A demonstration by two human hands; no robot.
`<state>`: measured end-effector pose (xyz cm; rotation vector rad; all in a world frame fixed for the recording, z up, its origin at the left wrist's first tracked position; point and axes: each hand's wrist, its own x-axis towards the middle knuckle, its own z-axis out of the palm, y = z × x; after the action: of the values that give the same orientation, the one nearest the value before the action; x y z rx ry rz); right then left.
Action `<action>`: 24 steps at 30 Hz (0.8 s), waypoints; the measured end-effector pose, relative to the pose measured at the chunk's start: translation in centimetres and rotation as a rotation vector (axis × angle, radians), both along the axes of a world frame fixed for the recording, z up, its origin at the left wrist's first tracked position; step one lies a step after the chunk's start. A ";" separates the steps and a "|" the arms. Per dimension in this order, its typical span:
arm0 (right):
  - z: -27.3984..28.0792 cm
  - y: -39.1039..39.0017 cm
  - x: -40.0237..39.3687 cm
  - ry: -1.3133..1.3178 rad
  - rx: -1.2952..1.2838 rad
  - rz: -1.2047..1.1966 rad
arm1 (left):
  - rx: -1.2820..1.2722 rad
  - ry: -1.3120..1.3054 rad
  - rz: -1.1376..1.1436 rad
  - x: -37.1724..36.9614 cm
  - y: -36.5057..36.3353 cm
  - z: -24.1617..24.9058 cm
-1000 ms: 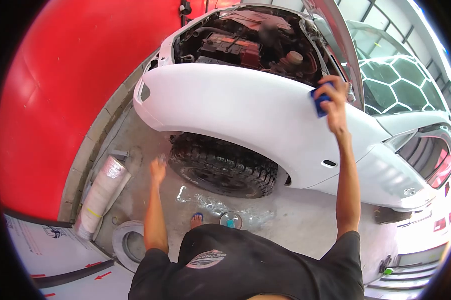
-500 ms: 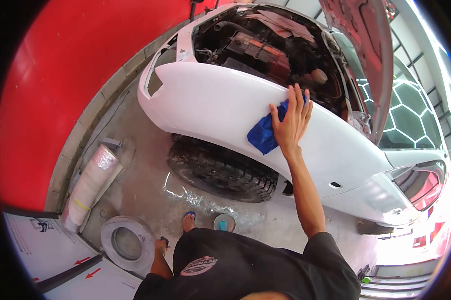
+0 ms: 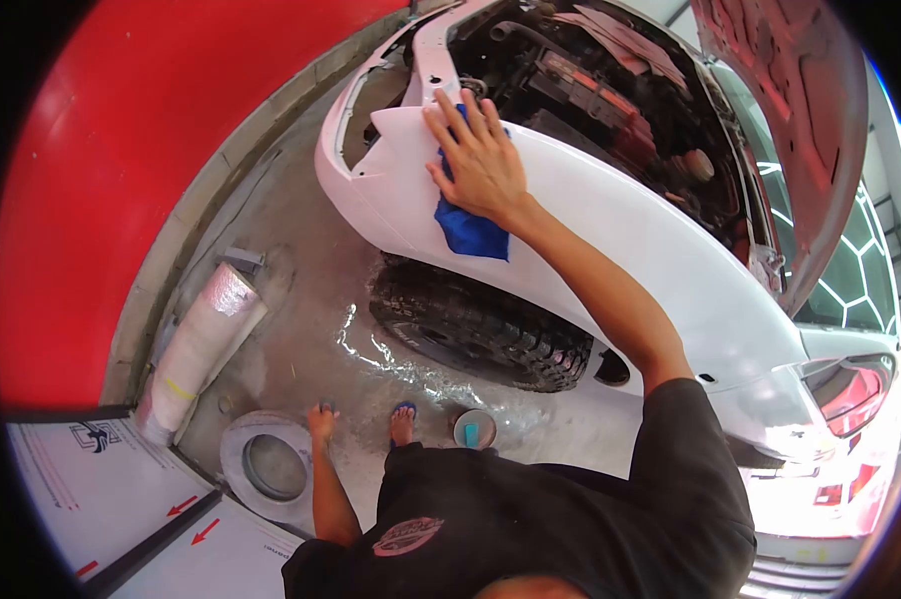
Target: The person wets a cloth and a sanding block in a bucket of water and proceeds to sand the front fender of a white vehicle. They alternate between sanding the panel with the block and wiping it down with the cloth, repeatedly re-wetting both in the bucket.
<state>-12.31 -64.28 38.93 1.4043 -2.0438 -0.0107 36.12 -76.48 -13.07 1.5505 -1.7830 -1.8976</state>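
My right hand (image 3: 480, 165) presses a blue cloth (image 3: 475, 232) flat against the white front fender (image 3: 580, 220) of a car, near its pointed front end. The fingers lie over the cloth and reach the upper edge, beside the open engine bay (image 3: 590, 110). Part of the cloth shows below the palm and between the fingers. My left hand (image 3: 322, 421) hangs low at my left side, away from the car. It looks small from here, and I cannot make out its fingers or whether it holds anything.
The hood (image 3: 795, 130) stands raised at the right. Below the fender is a black tyre (image 3: 470, 324). On the floor are a round container (image 3: 487, 424) with a turquoise item, a ring-shaped object (image 3: 233, 464) and a wrapped roll (image 3: 196, 349). A red wall (image 3: 171, 160) rises at the left.
My right hand has slid the blue cloth along the fender to its front end. My left arm reaches further out from my side. The view has shifted slightly.
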 end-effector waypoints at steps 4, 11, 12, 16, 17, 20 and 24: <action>-3.6 -5.7 -0.5 0.005 0.127 0.123 | -0.076 -0.032 0.048 1.9 1.7 2.2; -10.5 -11.8 0.5 0.051 0.379 0.110 | 0.140 -0.279 0.180 16.8 10.5 -2.8; -11.7 -12.6 0.3 0.041 0.386 0.099 | 0.190 -0.292 0.222 18.4 12.2 -2.0; -14.8 -14.6 0.8 0.131 0.437 0.119 | 0.423 -0.370 0.395 23.3 18.0 0.6; -15.8 -14.7 1.0 0.159 0.465 0.107 | 0.449 -0.366 0.421 23.7 18.9 0.7; -16.9 -13.2 2.7 0.164 0.555 0.069 | 0.446 -0.367 0.409 23.8 20.7 1.7; -15.2 -7.3 5.4 0.204 0.642 -0.031 | 0.404 -0.283 0.400 22.4 20.5 1.1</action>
<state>-6.95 -71.60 23.71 1.6509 -1.9680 -0.8529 58.50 -56.01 -11.99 2.2062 -1.0769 -1.9842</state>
